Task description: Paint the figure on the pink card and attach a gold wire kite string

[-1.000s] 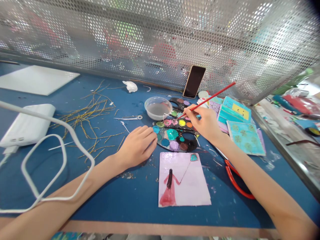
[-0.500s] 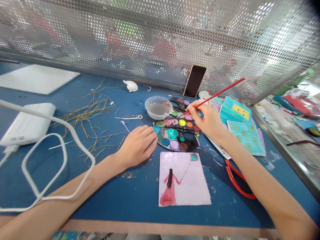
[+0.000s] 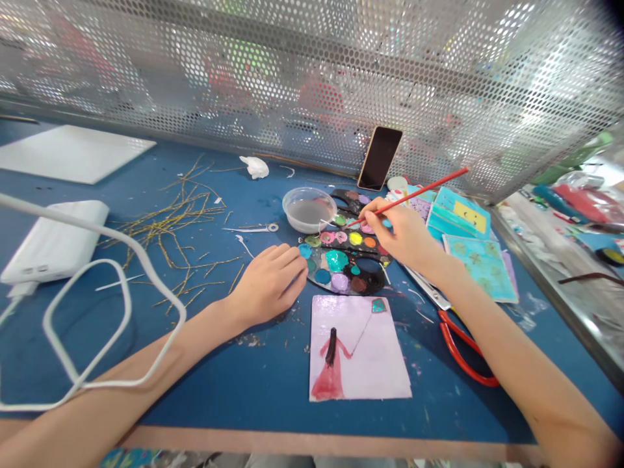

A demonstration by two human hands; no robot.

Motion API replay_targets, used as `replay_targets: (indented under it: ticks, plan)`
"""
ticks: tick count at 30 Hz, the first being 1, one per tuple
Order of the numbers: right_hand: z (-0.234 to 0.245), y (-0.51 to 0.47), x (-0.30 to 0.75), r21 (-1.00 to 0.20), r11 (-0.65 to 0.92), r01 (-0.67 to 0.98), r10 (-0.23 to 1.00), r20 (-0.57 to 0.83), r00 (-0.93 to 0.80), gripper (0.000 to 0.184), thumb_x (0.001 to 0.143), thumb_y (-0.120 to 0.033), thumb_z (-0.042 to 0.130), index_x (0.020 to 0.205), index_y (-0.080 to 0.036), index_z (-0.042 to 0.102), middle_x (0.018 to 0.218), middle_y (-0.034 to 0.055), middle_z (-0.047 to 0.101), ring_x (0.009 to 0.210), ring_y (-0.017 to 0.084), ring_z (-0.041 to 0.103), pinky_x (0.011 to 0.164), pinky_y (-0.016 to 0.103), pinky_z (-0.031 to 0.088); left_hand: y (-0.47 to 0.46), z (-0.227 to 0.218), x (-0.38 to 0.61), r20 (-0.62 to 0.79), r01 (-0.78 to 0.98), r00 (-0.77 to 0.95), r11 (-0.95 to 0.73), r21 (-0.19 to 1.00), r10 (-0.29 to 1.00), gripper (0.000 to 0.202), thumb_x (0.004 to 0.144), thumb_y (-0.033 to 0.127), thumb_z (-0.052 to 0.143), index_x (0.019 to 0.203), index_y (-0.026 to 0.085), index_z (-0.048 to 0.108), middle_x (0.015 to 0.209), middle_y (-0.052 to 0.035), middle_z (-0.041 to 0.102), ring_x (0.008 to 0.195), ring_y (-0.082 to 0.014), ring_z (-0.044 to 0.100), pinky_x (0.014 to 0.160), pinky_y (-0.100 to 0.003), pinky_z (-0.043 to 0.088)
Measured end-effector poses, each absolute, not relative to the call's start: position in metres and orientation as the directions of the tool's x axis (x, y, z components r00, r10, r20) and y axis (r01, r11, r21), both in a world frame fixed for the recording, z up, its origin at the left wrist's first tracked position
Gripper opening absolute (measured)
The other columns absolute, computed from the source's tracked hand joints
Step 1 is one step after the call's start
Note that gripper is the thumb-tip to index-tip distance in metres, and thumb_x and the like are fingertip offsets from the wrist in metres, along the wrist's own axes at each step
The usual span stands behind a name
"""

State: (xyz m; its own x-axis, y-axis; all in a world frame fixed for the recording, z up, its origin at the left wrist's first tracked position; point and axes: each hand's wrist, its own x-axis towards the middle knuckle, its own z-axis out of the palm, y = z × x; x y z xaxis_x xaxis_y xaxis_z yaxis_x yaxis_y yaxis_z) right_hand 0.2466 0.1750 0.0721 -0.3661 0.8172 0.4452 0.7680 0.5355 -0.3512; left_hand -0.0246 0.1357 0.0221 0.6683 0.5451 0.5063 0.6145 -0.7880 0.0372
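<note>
My right hand [image 3: 402,235] grips a thin red paintbrush [image 3: 418,192], its tip low over the upper rows of the paint palette [image 3: 331,270]. The brush tip is too fine to see whether it touches a paint pan. My left hand [image 3: 268,285] rests on the table at the palette's left edge, fingers loosely bent and seemingly holding nothing. Behind the palette stands a clear plastic bowl [image 3: 309,211] of greyish water. Nearest me lies a pale pink square panel [image 3: 375,364], painted with a long-haired figure in a red dress holding a teal kite on a string.
Red-handled scissors [image 3: 446,312] lie under my right forearm. Painted turquoise panels [image 3: 482,266] sit at right. A phone [image 3: 380,159] leans against the perforated metal screen [image 3: 273,84]. Yellowish twigs [image 3: 166,218], a white power bank [image 3: 58,237] and its looping cable [image 3: 127,305] occupy the left.
My right hand has shifted slightly left and down over the palette, and the brush handle tilts lower. My left hand stays where it was.
</note>
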Motion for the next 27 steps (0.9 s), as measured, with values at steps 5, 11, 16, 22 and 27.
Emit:
replay_targets:
  ticks: [5, 11, 16, 22, 27]
  plan:
    - [0.0717, 0.1743, 0.2458, -0.336, 0.541, 0.771, 0.815, 0.435, -0.383, 0.019, 0.096, -0.026, 0.045, 0.090, -0.020, 0.061, 0.082, 0.0063, 0.070, 0.074, 0.021, 0.064, 0.070, 0.033, 0.043, 0.1356, 0.0227, -0.0239, 0.509, 0.611, 0.669, -0.791, 0.038, 0.541, 0.023, 0.099, 0.020, 0.044, 0.083, 0.016, 0.060, 0.079, -0.0048, 0.060, 0.073, -0.0184, 0.049, 0.070, -0.033, 0.042]
    - [0.0738, 0.1733, 0.2456, -0.356, 0.533, 0.767, 0.828, 0.405, -0.387, 0.019, 0.096, -0.024, 0.044, 0.089, -0.020, 0.061, 0.082, 0.0058, 0.069, 0.072, 0.020, 0.062, 0.069, 0.032, 0.043, 0.1353, 0.0227, -0.0240, 0.503, 0.616, 0.669, -0.787, 0.038, 0.547, 0.023, 0.099, 0.020, 0.044, 0.083, 0.016, 0.060, 0.079, -0.0047, 0.060, 0.074, -0.0184, 0.049, 0.071, -0.033, 0.042]
    - [0.0738, 0.1734, 0.2456, -0.358, 0.540, 0.762, 0.823, 0.416, -0.387, 0.019, 0.096, -0.024, 0.044, 0.088, -0.020, 0.060, 0.081, 0.0057, 0.069, 0.073, 0.020, 0.062, 0.069, 0.032, 0.043, 0.1353, 0.0223, -0.0239, 0.502, 0.615, 0.670, -0.788, 0.039, 0.547, 0.023, 0.099, 0.019, 0.044, 0.083, 0.016, 0.060, 0.079, -0.0048, 0.060, 0.073, -0.0184, 0.049, 0.070, -0.033, 0.042]
    - [0.0718, 0.1739, 0.2460, -0.359, 0.553, 0.752, 0.811, 0.438, -0.387, 0.020, 0.097, -0.026, 0.043, 0.090, -0.019, 0.061, 0.082, 0.0053, 0.069, 0.074, 0.020, 0.063, 0.071, 0.031, 0.043, 0.1349, 0.0235, -0.0239, 0.500, 0.618, 0.669, -0.785, 0.037, 0.550, 0.024, 0.099, 0.020, 0.043, 0.083, 0.016, 0.061, 0.079, -0.0047, 0.060, 0.073, -0.0185, 0.049, 0.070, -0.034, 0.042]
    - [0.0719, 0.1734, 0.2449, -0.379, 0.545, 0.748, 0.818, 0.436, -0.376, 0.021, 0.097, -0.027, 0.043, 0.089, -0.020, 0.060, 0.081, 0.0051, 0.068, 0.074, 0.020, 0.062, 0.071, 0.031, 0.043, 0.1348, 0.0237, -0.0241, 0.501, 0.618, 0.668, -0.785, 0.041, 0.551, 0.024, 0.099, 0.019, 0.044, 0.082, 0.016, 0.060, 0.078, -0.0048, 0.060, 0.073, -0.0186, 0.049, 0.070, -0.034, 0.042]
